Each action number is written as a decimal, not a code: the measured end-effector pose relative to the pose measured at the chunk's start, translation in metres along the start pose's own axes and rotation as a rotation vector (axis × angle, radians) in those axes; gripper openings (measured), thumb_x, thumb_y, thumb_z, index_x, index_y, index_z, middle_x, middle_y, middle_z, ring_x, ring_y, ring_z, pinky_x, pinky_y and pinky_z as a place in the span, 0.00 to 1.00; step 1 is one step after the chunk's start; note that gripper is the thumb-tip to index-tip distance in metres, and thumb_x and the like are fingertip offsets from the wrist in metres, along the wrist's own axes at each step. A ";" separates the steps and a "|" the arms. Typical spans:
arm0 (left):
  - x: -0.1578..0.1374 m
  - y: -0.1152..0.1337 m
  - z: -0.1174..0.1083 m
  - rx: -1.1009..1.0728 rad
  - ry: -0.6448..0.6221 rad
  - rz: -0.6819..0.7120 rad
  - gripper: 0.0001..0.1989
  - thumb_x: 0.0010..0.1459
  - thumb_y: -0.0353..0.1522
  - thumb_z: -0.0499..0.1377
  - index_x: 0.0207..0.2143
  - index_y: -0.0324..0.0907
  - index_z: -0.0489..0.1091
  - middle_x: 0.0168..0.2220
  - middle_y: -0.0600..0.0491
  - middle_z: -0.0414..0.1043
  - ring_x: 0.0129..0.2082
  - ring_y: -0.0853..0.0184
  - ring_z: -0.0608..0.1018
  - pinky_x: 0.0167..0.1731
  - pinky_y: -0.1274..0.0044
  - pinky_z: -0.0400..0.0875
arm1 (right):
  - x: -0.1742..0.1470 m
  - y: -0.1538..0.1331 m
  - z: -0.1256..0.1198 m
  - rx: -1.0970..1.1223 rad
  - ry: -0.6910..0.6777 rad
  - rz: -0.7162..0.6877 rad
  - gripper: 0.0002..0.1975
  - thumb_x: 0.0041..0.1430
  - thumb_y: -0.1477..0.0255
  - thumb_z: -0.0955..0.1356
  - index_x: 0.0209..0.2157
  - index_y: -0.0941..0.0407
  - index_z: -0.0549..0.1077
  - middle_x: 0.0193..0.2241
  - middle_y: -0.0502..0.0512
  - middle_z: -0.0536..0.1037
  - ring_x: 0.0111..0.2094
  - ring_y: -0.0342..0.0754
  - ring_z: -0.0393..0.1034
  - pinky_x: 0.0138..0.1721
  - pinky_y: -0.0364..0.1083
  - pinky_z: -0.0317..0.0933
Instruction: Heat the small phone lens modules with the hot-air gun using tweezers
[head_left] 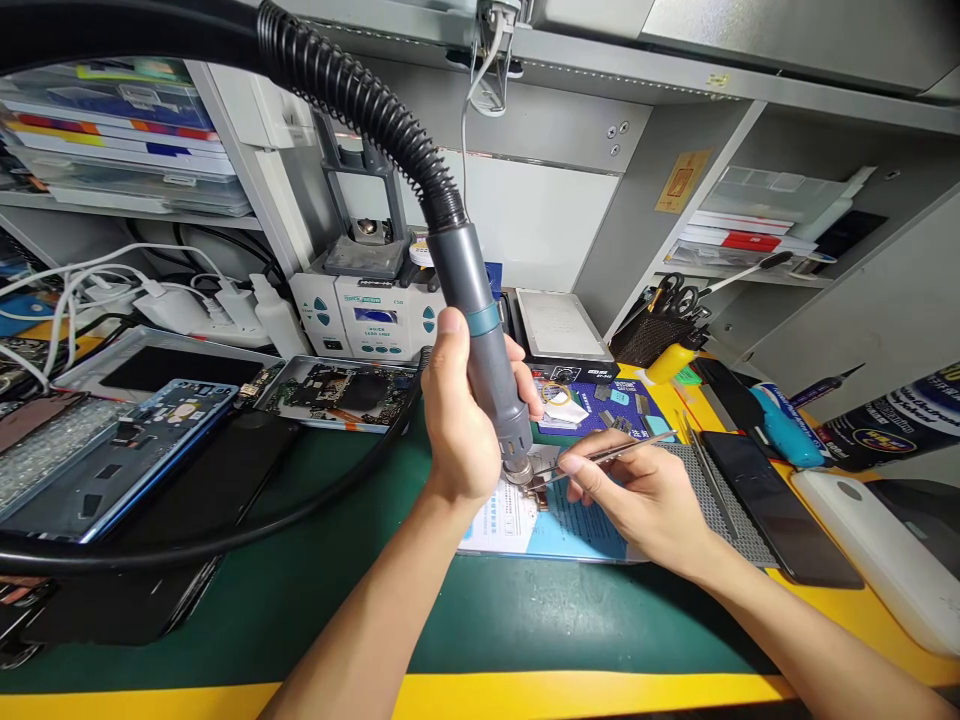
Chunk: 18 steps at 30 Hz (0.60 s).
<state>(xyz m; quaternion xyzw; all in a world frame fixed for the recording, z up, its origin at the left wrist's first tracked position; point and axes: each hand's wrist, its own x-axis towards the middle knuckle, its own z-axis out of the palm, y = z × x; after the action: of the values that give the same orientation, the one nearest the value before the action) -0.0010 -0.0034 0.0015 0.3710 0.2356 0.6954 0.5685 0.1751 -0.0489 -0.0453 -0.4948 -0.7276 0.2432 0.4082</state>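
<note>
My left hand [465, 420] is wrapped round the grey handle of a hot air gun [486, 350], its metal nozzle pointing down. Between the thumb and fingers of my right hand [637, 490] is a pair of metal tweezers [611, 452], slanting down to the left. The tweezer tips meet a small coppery electronic part [538, 492] right beside the nozzle; whether they grip it I cannot tell. Beneath the part lies a blue and white printed card or box [577, 535] on the green mat. The nozzle partly hides the small part.
A white hot air station [367, 315] stands at the back, with its black hose [300, 520] looping across the left. Phone housings [150, 450] and a tray of circuit boards [345, 390] lie on the left. To the right are a dark phone [780, 505] and a white device [885, 550].
</note>
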 end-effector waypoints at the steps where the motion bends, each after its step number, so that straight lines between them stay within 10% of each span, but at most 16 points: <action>1: 0.000 0.000 0.000 0.003 0.001 -0.001 0.28 0.64 0.54 0.46 0.25 0.44 0.68 0.16 0.54 0.67 0.16 0.67 0.72 0.18 0.75 0.66 | 0.000 -0.001 0.000 -0.002 0.005 -0.003 0.21 0.65 0.63 0.71 0.20 0.57 0.78 0.28 0.55 0.82 0.25 0.42 0.74 0.27 0.41 0.68; 18: -0.001 0.000 0.000 0.018 -0.012 0.006 0.28 0.64 0.55 0.46 0.26 0.44 0.68 0.16 0.54 0.67 0.16 0.67 0.73 0.18 0.75 0.66 | 0.002 -0.004 -0.002 -0.057 0.082 -0.039 0.17 0.64 0.66 0.71 0.21 0.56 0.77 0.25 0.53 0.81 0.25 0.44 0.75 0.28 0.42 0.68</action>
<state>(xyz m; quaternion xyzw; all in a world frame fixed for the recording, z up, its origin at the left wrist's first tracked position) -0.0007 -0.0042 0.0014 0.3807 0.2373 0.6929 0.5645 0.1741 -0.0492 -0.0408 -0.5013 -0.7265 0.1938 0.4282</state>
